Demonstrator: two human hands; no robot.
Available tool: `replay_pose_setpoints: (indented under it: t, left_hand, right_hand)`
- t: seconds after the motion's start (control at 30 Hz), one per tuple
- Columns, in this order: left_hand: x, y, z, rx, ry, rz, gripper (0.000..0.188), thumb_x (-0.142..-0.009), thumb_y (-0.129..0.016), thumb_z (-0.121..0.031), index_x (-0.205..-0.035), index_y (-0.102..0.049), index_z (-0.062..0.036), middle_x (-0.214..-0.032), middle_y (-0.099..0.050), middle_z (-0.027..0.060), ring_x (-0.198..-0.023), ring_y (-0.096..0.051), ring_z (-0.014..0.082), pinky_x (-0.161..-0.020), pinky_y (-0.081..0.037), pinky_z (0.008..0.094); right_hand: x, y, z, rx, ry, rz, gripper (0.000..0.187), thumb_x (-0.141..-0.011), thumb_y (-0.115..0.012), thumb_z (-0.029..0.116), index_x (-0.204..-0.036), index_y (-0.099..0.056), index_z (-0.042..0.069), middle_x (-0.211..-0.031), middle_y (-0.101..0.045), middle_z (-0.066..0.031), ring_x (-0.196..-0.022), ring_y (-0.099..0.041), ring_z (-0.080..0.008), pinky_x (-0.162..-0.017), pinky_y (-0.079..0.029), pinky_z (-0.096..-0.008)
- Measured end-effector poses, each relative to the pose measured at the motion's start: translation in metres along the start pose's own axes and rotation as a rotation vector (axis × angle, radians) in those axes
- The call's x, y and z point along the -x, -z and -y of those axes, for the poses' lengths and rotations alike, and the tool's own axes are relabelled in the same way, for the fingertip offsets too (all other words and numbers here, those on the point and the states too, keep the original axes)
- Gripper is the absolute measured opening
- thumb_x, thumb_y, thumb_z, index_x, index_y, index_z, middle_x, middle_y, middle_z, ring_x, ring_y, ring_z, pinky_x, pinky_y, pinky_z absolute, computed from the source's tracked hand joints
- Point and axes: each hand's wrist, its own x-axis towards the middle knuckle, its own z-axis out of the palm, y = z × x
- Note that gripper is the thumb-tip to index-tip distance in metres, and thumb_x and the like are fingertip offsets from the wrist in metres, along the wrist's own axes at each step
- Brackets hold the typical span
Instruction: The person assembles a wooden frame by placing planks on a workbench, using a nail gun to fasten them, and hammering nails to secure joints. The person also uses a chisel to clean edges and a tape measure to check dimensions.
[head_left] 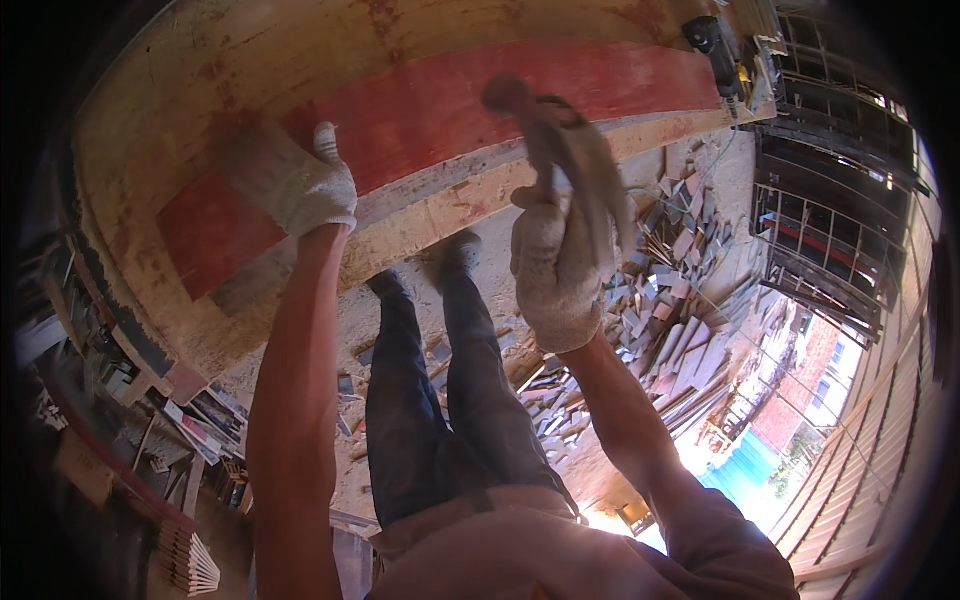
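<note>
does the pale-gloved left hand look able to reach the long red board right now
Likely yes: the left hand is over the left part of the red board, with nothing visibly blocking it, though blur hides any contact.

No texts, labels, brands, numbers or signs can be read
</note>
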Motion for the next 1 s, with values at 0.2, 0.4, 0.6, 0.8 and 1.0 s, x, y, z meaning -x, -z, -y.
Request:
replay_pose_setpoints:
  t: [0.2,0.4,0.6,0.8,1.0]
  left_hand:
    - [-0.003,0.004,0.002,0.036,-0.009,0.013,0.077,-0.102,-0.042,-0.066,-0.150,-0.042,-0.0054,-0.154,-0.041,0.0240,-0.145,-0.035,0.0452,-0.117,-0.026,0.0641]
    - [-0.005,0.011,-0.006,-0.021,0.023,0.050,0.072,-0.102,-0.046,-0.062,-0.149,-0.043,-0.0069,-0.154,-0.042,0.0219,-0.143,-0.038,0.0427,-0.116,-0.028,0.0629]
    - [-0.002,-0.003,0.000,-0.088,0.041,0.054,0.075,-0.101,-0.045,-0.064,-0.149,-0.044,-0.0068,-0.156,-0.042,0.0211,-0.144,-0.039,0.0425,-0.114,-0.031,0.0639]
    - [-0.001,-0.009,0.010,-0.218,-0.013,0.101,0.077,-0.103,-0.040,-0.066,-0.148,-0.043,-0.0040,-0.153,-0.044,0.0218,-0.142,-0.040,0.0432,-0.113,-0.034,0.0626]
    - [-0.013,-0.005,0.019,-0.182,-0.152,0.177,0.084,-0.101,-0.039,-0.069,-0.146,-0.040,0.0025,-0.147,-0.044,0.0260,-0.139,-0.039,0.0468,-0.115,-0.034,0.0596]
  right_hand:
    - [-0.021,-0.023,-0.046,0.302,-0.377,0.389,0.036,-0.100,-0.057,0.023,-0.125,-0.062,-0.001,-0.108,-0.065,-0.0339,-0.080,-0.069,-0.0442,-0.071,-0.056,-0.0497]
    - [-0.007,-0.020,-0.053,0.317,0.142,0.162,0.024,-0.099,-0.058,0.020,-0.108,-0.057,-0.002,-0.082,-0.066,-0.0285,-0.072,-0.066,-0.0463,-0.063,-0.052,-0.0547]
    - [0.000,-0.018,-0.059,0.205,-0.218,0.406,0.026,-0.096,-0.063,0.024,-0.098,-0.053,0.000,-0.079,-0.066,-0.0249,-0.072,-0.068,-0.0450,-0.064,-0.053,-0.0538]
    - [-0.012,-0.014,-0.091,0.352,-0.421,0.517,0.032,-0.097,-0.064,0.034,-0.099,-0.056,0.003,-0.075,-0.068,-0.0238,-0.073,-0.071,-0.0442,-0.065,-0.054,-0.0552]
    - [-0.024,0.064,-0.165,0.447,-0.514,0.215,0.039,-0.100,-0.059,0.045,-0.102,-0.059,0.006,-0.079,-0.069,-0.0273,-0.076,-0.068,-0.0496,-0.065,-0.053,-0.0576]
